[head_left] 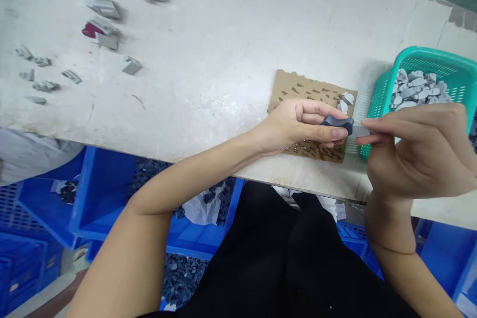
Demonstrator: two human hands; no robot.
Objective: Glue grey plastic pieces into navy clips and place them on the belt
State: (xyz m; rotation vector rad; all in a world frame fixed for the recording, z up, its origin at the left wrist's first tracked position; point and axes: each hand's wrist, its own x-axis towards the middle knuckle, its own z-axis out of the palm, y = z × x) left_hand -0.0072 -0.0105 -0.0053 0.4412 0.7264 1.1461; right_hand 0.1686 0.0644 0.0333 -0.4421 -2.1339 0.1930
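Between both hands, dark piece [337,121] lying crosswise

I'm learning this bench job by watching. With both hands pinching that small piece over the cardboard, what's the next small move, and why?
Probably pull the hands apart. The left hand grips a dark grey part and the right hand pinches a pale piece butted against its end, above the cardboard. A few pale bits already lie there, beside the teal basket of similar ones.
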